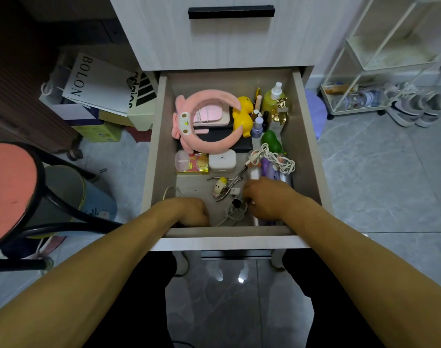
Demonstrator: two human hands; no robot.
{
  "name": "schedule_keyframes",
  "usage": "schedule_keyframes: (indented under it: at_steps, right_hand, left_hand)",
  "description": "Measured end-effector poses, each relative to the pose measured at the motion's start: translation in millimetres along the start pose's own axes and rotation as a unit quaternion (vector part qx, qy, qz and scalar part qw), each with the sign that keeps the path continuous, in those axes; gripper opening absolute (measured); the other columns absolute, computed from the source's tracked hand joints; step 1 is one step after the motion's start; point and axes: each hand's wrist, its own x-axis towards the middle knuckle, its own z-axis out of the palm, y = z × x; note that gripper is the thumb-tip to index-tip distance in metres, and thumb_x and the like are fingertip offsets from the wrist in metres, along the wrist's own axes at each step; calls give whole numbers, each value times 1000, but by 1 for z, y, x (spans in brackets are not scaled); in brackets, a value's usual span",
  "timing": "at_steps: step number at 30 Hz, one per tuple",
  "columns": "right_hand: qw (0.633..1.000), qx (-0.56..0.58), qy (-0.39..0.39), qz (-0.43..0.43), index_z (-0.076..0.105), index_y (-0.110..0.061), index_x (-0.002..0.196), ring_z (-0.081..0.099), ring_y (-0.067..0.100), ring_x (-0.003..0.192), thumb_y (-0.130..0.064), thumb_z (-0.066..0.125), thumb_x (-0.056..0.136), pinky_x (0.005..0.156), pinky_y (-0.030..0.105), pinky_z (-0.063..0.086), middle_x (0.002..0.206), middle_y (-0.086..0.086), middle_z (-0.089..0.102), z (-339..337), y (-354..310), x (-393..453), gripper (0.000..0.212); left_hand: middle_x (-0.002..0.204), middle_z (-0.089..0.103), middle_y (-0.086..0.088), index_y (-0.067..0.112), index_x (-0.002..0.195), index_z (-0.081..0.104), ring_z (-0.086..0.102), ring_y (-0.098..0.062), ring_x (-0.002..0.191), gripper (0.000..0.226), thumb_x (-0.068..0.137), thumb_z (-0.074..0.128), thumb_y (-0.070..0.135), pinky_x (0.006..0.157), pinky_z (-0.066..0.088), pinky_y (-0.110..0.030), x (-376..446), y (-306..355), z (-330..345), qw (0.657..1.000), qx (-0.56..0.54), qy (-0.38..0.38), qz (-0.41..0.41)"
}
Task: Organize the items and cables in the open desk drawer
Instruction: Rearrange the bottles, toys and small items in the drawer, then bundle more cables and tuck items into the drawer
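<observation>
From the head view, both my hands were down in the near end of the drawer (161, 136), left hand (189, 212) curled, its hold hidden, right hand (267, 197) curled beside one small cable bundle (235, 209), which I judged could snag the one nail nipper (229, 183) just beyond; one white tangled cable (277, 156) lay farther off.

An open desk drawer (161, 136) holds a pink plush headband (207, 116), yellow duck (243, 114), white case (222, 160), tangled white cable (277, 158), bottles (272, 99) and nail clippers (229, 183) on its floor.
</observation>
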Motion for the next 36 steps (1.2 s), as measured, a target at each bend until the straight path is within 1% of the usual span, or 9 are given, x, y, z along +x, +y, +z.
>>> schedule_keyframes:
  at_steps: [4,7,11,13,16,19,25,29,36]
  right_hand:
    - [996,86,4,0,63,-24,119,56,26,113,-21,57,89,87,39,51,128,3,56,-2,5,-4,31]
    - [980,192,45,-6,60,-20,126,55,26,114,-17,62,87,94,39,48,127,6,57,-5,6,-8,39]
    - [957,269,90,-63,54,-14,135,38,24,132,1,64,77,112,31,27,140,9,48,-9,2,-13,61]
    - [946,311,69,-65,56,-14,132,41,21,130,6,56,80,107,24,27,139,7,49,-13,-5,-16,55]
    - [930,360,61,-39,61,-20,120,52,12,101,-8,53,92,82,19,38,109,-4,58,-20,-13,-24,31]
    - [921,362,125,-66,64,-19,104,57,10,93,-25,59,95,81,23,41,98,-6,62,-24,-15,-28,12]
    - [913,319,236,-94,48,-35,80,49,15,70,-34,48,100,64,34,42,76,-4,51,-53,-24,-37,20]
    - [898,309,303,-79,53,-22,85,57,13,67,-31,46,101,63,36,47,72,-5,57,-79,-27,-48,20]
    - [882,297,365,-24,50,-19,82,47,10,63,-23,51,99,57,31,37,67,-6,50,-97,-11,-73,18]
  left_hand:
    - [112,65,-1,19,107,68,59,-17,103,25,98,48,32,94,47,-35,-13,-1,-5,999,-9,13,34]
    - [95,62,2,21,97,58,56,-12,84,21,103,42,32,75,43,-29,-28,-1,-7,991,-54,92,77]
    - [80,55,3,17,91,55,48,-10,71,21,103,43,30,63,38,-25,-56,6,-11,963,-108,207,136]
    - [78,54,2,15,92,56,46,-10,69,20,102,44,28,61,37,-25,-67,7,-13,948,-122,250,156]
    - [75,54,2,14,90,55,46,-11,66,21,102,46,29,65,40,-30,-76,5,-13,927,-152,293,180]
    - [65,48,7,19,82,53,40,-8,58,21,101,48,27,62,38,-30,-87,3,-13,900,-206,321,211]
    - [62,50,9,22,80,55,43,-9,60,21,100,49,21,60,39,-33,-112,0,-20,844,-279,381,253]
    - [64,50,1,5,81,52,42,-10,58,23,101,47,14,63,39,-32,-125,-1,-30,810,-338,407,252]
    - [62,51,-3,11,77,52,44,-11,51,26,102,45,8,51,41,-21,-107,31,-39,763,-447,397,247]
